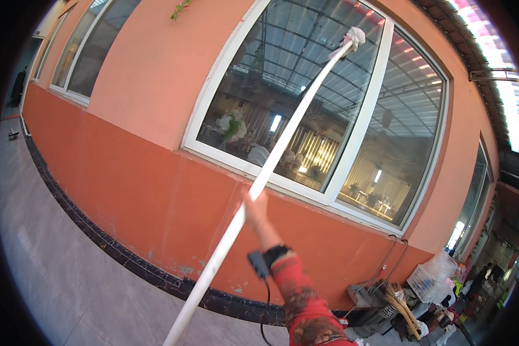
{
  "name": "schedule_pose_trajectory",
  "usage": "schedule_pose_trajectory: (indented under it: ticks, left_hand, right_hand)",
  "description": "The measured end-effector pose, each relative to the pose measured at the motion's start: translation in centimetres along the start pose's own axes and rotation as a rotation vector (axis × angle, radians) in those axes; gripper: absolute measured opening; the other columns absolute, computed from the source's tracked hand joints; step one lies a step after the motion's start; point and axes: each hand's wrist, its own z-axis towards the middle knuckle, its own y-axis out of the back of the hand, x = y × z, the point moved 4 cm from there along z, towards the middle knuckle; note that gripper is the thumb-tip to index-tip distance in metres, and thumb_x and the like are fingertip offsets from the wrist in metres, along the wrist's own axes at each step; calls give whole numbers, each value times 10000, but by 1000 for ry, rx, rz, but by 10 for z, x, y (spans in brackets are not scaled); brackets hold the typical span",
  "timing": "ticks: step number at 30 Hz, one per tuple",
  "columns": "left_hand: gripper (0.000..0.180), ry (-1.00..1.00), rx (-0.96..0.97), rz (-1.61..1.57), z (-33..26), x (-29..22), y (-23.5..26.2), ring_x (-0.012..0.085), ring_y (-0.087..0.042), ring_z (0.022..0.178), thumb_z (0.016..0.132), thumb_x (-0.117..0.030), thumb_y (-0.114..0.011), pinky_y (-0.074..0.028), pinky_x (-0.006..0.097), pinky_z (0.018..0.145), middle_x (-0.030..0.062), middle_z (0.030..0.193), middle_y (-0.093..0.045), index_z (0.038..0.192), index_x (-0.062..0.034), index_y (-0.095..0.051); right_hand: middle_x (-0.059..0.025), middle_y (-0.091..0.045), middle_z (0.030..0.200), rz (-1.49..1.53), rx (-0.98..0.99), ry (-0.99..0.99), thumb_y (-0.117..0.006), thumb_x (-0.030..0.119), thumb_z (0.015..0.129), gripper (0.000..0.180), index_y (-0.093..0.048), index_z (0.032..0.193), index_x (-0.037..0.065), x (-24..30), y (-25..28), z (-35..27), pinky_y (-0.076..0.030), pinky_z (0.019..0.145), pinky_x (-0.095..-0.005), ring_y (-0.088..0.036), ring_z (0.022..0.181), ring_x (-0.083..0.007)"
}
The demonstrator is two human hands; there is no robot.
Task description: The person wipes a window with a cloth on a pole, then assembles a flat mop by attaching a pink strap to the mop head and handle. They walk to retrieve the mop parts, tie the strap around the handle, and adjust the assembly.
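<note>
My right hand is closed around a long white pole. The arm reaches up from the lower edge in a red patterned sleeve, with a black band at the wrist. From the lower left the pole slants up to the right, its bottom end cut off by the picture edge. At the top a bunched pale cloth is wrapped on it, in front of the upper part of a window pane. Whether the cloth touches the glass, I cannot tell. My left hand is out of the picture.
The white-framed window sits in an orange wall with a dark skirting. At lower right are a dustpan, a straw broom, a white crate and piled clutter. A dark box with a cable hangs beside my wrist. Grey tiles cover the floor.
</note>
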Motion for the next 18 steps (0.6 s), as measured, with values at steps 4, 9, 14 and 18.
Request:
schedule_pose_trajectory:
  ticks: [4,9,14,18]
  left_hand:
    - [409,-59,-58,79,30,-15,-15,230,-643,762,776,-210,-739,-515,396,672,153,845,-691,1066,59,-635]
    - [392,12,-79,26,3,68,-18,234,-621,726,772,-220,-743,-504,388,649,128,798,-670,1037,50,-639]
    - [374,185,-28,29,-41,124,4,227,-614,710,776,-217,-740,-500,380,634,121,780,-659,1022,45,-637]
    - [359,196,-36,6,-43,111,12,222,-608,698,779,-214,-738,-496,374,622,115,766,-650,1010,41,-635]
  right_hand:
    - [-75,-519,732,125,61,29,-590,107,875,223,-436,1021,40,53,22,68,-541,409,-357,-559,514,-171]
    - [-88,-522,726,15,53,-17,-572,30,859,262,-395,1052,47,-3,-3,11,-530,377,-362,-577,463,-200]
    - [-81,-519,670,190,121,-103,-546,-10,874,253,-378,1058,37,-82,-60,-182,-499,365,-347,-573,446,-197]
    - [-85,-562,736,189,213,-168,-567,-50,841,362,-350,1128,-8,-99,-79,-290,-530,480,-339,-605,515,-181]
